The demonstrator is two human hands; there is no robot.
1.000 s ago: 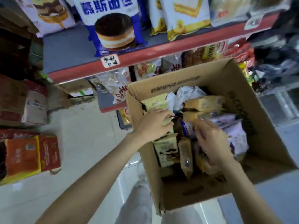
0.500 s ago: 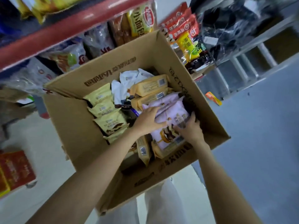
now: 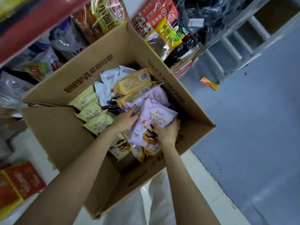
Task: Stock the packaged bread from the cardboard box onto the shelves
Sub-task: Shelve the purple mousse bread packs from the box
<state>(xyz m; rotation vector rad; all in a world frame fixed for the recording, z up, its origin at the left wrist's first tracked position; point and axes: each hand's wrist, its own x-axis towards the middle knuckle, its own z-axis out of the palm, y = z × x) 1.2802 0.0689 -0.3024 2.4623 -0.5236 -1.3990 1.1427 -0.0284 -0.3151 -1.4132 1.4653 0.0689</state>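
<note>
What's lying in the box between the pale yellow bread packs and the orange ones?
In the head view, white bread packets lie between the pale yellow packs and the orange packs.

Cardboard box [image 3: 68,137], center: matt brown corrugated. Lilac bread pack [image 3: 154,117] inside: smooth plastic film, soft sheen. Shelf packs [image 3: 105,13], upper left: glossy, prob. cellophane. Floor [image 3: 259,143], right: matt grey.

Shelf [image 3: 29,21] blurred and edge-cropped; lower bread packets [image 3: 138,150] hidden under others.
</note>
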